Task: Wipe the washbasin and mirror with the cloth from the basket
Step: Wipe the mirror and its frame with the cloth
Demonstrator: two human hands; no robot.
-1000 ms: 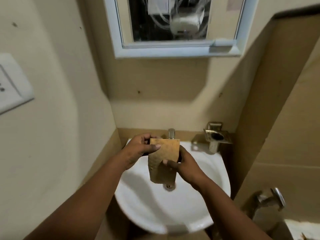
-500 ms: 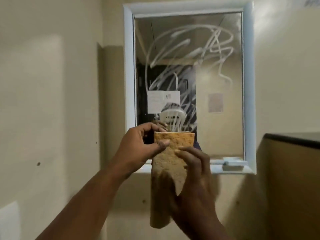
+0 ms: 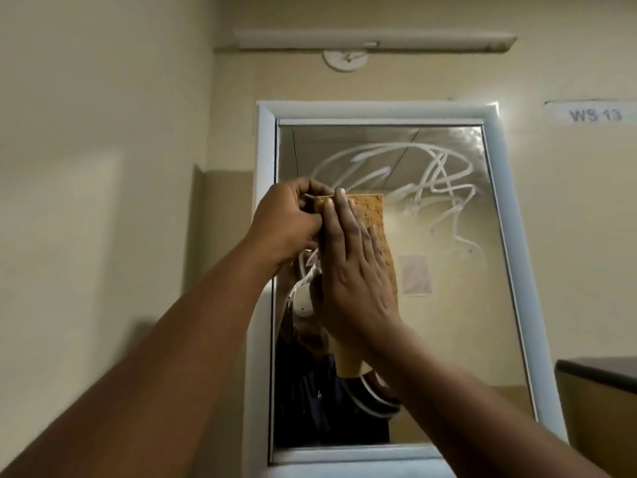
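A tan, speckled cloth point(image 3: 377, 229) is spread flat against the mirror point(image 3: 448, 305), which sits in a white frame point(image 3: 263, 236) and carries white scribbled smears over its upper half. My right hand point(image 3: 358, 274) lies flat on the cloth with fingers pointing up, pressing it to the glass. My left hand point(image 3: 289, 219) pinches the cloth's upper left corner. The cloth's lower end hangs below my right wrist. The washbasin is out of view.
Cream walls surround the mirror. A tube light fitting point(image 3: 372, 41) runs above it, and a label reading WS 13 point(image 3: 594, 115) is on the wall at upper right. A dark-topped ledge point(image 3: 599, 374) juts in at lower right.
My view has tilted up from the washbasin to the mirror. Both hands have raised the cloth and it now lies against the glass, my right hand flattened over it.
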